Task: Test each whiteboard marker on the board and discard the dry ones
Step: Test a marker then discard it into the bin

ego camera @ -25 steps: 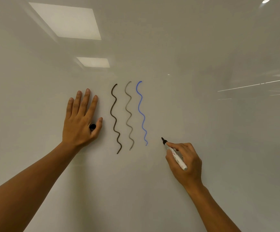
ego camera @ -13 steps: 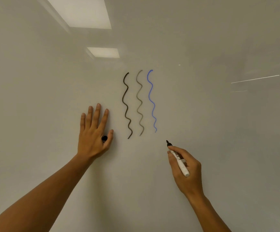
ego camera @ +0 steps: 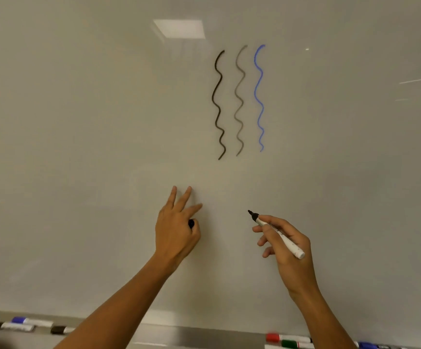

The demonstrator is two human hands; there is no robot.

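Marker (ego camera: 277, 235), uncapped, in right hand (ego camera: 288, 250) grip; both hands now lower, off board (ego camera: 78, 147); left hand (ego camera: 175, 229) pinches cap (ego camera: 191, 223); recapping likely next.

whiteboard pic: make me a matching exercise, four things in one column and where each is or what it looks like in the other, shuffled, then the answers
Column one
1. uncapped black marker
2. black cap
3. blue wavy line
4. red-capped marker

Column two
A. rightmost of the three squiggles on the whiteboard
B. lying on the tray at the lower right
C. gripped by the right hand, tip pointing up and left
D. pinched in the left hand

Pairs: 1-C, 2-D, 3-A, 4-B
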